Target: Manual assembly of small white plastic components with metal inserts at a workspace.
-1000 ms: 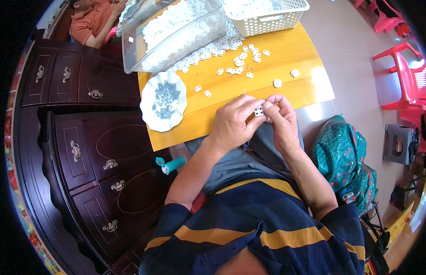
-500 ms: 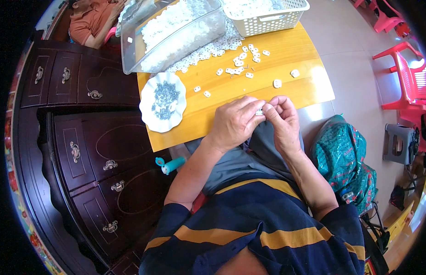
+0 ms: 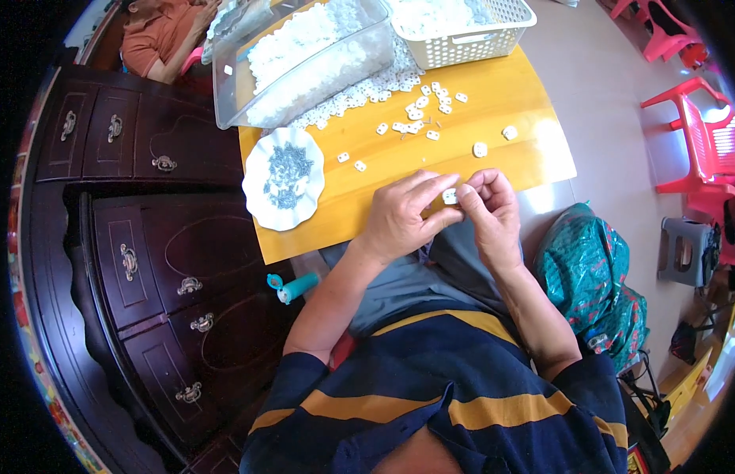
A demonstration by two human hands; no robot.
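Above the near edge of the table, a small white plastic piece with holes [image 3: 450, 196] is pinched by the thumb and fingers of my right hand [image 3: 495, 215]. Just to its left is my left hand [image 3: 403, 215], its thumb and index finger parted around the piece and seemingly not gripping it. A white scalloped plate [image 3: 257, 193] with a heap of small dark metal parts [image 3: 287, 170] lies left of my hands. Similar white pieces [image 3: 416, 114] are scattered beyond them, and two thicker white pieces lie to the right, one being a rounded white piece [image 3: 480, 149].
A clear plastic bin [image 3: 328, 71] and a cream perforated basket [image 3: 466, 54], both full of white pieces, stand at the table's far side. Dark drawers [image 3: 146, 229] flank the left. A green plastic bag [image 3: 585, 257] and red chair [image 3: 695, 142] are right. Another person [image 3: 154, 43] sits far left.
My left thumb and index finger have spread apart, leaving the white piece more exposed in my right fingers. The view has shifted slightly.
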